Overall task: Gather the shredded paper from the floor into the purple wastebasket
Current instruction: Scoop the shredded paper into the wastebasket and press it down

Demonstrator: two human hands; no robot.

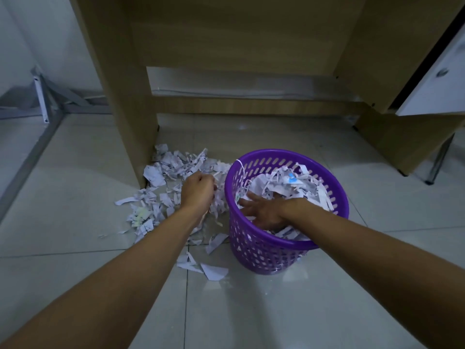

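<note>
Shredded paper (173,172) lies scattered on floor left of purple wastebasket (264,250), more fills it | left hand (197,188) curled, grasping shreds | right hand (264,210) spread inside basket, pressing paper | wooden desk (226,46) behind

Dim and bluish overall, colours muted. Faint glare patches on the glossy floor tiles (241,127), perhaps from an overhead lamp. Soft, weak shadows under the desk (226,34). Wide-angle bending toward the edges; slight softness throughout.
</note>
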